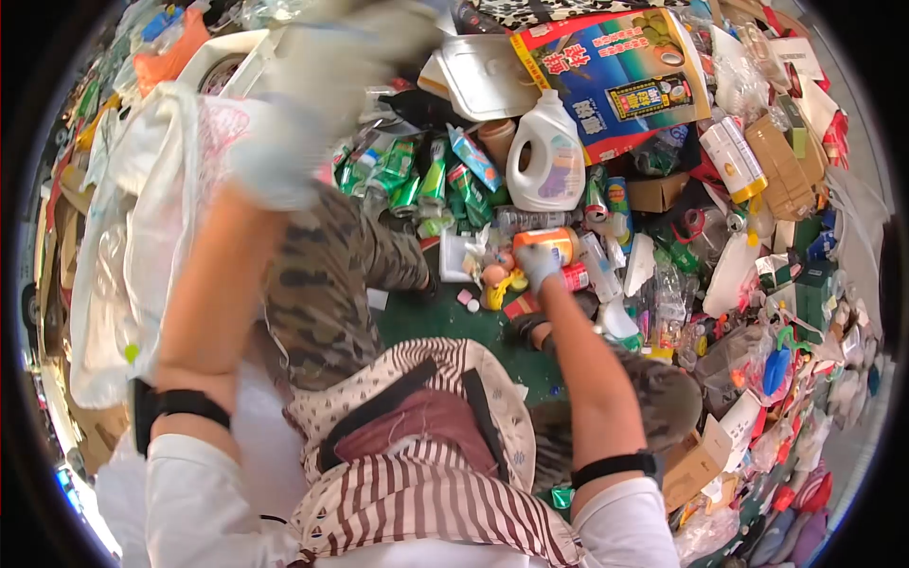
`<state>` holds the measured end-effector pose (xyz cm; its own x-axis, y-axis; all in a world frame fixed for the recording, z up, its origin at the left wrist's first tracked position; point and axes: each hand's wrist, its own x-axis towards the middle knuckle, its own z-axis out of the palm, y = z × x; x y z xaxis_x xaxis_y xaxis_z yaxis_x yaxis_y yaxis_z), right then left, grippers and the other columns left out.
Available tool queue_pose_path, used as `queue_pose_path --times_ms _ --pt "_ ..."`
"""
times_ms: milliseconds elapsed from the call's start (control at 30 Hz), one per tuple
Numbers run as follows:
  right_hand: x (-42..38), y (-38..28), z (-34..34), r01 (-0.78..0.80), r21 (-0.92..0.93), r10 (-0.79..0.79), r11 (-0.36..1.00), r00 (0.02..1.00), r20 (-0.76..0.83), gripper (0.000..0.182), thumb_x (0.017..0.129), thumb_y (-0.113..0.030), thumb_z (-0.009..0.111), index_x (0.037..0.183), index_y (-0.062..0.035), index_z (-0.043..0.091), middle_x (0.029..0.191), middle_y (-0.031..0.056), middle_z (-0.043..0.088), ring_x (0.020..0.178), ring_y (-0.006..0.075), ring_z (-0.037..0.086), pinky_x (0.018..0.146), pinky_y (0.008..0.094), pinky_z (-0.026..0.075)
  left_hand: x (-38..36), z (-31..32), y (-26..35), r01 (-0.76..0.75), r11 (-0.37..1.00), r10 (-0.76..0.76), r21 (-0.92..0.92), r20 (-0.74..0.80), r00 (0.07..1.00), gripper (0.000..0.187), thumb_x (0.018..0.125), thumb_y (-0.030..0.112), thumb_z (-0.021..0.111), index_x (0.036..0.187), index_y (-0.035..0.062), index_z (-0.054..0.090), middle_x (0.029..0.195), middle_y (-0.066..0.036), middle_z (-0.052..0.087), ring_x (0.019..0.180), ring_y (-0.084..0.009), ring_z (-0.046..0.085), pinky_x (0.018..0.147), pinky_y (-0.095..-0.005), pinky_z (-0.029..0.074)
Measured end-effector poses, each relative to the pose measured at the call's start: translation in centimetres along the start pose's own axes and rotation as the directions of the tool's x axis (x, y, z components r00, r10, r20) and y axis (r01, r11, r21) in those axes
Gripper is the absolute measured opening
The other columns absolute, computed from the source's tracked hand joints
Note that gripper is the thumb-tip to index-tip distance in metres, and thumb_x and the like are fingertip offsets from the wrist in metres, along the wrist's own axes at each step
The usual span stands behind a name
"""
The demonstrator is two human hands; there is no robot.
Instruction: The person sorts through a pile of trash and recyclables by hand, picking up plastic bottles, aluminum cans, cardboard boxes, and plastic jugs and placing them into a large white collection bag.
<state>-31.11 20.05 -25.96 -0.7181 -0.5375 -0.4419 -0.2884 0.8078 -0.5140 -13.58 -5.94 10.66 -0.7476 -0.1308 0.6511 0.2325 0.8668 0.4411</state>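
My left hand (275,170), in a pale glove, is raised at the upper left and smeared by motion. A large whitish blur (322,71) stretches from it toward the top edge, and I cannot tell whether that is glove or a held thing. Low over the pile, my gloved right hand (540,265) closes on the near side of an orange can (549,244). Beside that can lie a red can (575,276) and a clear plastic bottle (530,220). A white jug (546,156) stands just beyond, with crushed green cans (402,166) to its left.
A bulging white sack (137,246) sits at my left. Printed cardboard (615,80) and a clear plastic tray (488,80) lie at the far side. Bottles, brown cardboard (781,170) and loose plastic crowd the right. My camouflage-clad legs (317,284) frame the green floor (445,317).
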Motion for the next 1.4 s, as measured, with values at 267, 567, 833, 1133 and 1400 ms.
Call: queue_pose_path --times_ms 267,567,833,1133,1400 --pt "1.6 -6.4 6.0 0.11 0.104 -0.085 0.988 0.971 -0.221 0.056 0.07 -0.027 0.066 0.118 -0.0054 0.048 0.119 0.0169 0.049 0.114 0.0313 0.045 0.095 0.0381 0.038 3.3 11.9 -3.0 0.701 0.084 -0.642 -0.708 0.5 0.582 0.025 0.087 0.017 0.054 0.109 0.0045 0.056 0.093 -0.005 0.064 0.078 -0.0122 0.062 0.067 -0.0234 0.047" --pt "5.6 -7.3 3.1 0.23 -0.727 -0.318 0.647 0.948 0.017 0.07 0.067 -0.03 0.066 0.129 -0.0121 0.039 0.119 0.0081 0.047 0.114 0.0243 0.042 0.092 0.038 0.032 3.7 10.9 -3.5 0.707 0.212 -0.655 -0.675 0.438 0.615 0.024 0.088 0.018 0.053 0.107 0.0042 0.058 0.09 -0.006 0.065 0.075 -0.0129 0.063 0.067 -0.0246 0.048" --pt "8.7 -3.2 2.0 0.477 -0.802 -0.434 0.36 0.847 0.308 0.042 0.068 -0.025 0.065 0.107 -0.0154 0.054 0.103 0.0029 0.055 0.102 0.0218 0.051 0.083 0.0351 0.037 4.2 12.2 -2.9 0.709 0.212 -0.623 -0.672 0.466 0.628 0.023 0.088 0.015 0.054 0.105 0.0001 0.058 0.088 -0.006 0.064 0.071 -0.0113 0.061 0.064 -0.0225 0.049" --pt "0.0 -9.1 -9.9 0.555 0.485 -0.41 0.676 0.83 -0.379 0.071 0.064 -0.003 0.067 0.127 -0.0033 0.035 0.115 0.0088 0.049 0.102 0.0185 0.05 0.088 0.0312 0.043 5.4 11.5 -3.4 0.749 0.204 -0.639 -0.63 0.494 0.59 0.019 0.087 0.014 0.055 0.103 0.0048 0.06 0.084 -0.001 0.063 0.066 -0.0059 0.058 0.058 -0.0194 0.045" --pt "-4.0 -9.5 -15.4 0.381 0.922 -0.201 0.067 0.91 -0.362 0.056 0.076 -0.005 0.056 0.127 -0.0024 0.034 0.11 0.0089 0.054 0.097 0.0172 0.055 0.084 0.0312 0.046 3.5 11.8 -2.2 0.619 0.784 -0.478 -0.05 0.589 0.652 0.038 0.081 0.027 0.059 0.114 0.0074 0.057 0.103 -0.011 0.063 0.093 -0.0224 0.061 0.081 -0.0294 0.047"
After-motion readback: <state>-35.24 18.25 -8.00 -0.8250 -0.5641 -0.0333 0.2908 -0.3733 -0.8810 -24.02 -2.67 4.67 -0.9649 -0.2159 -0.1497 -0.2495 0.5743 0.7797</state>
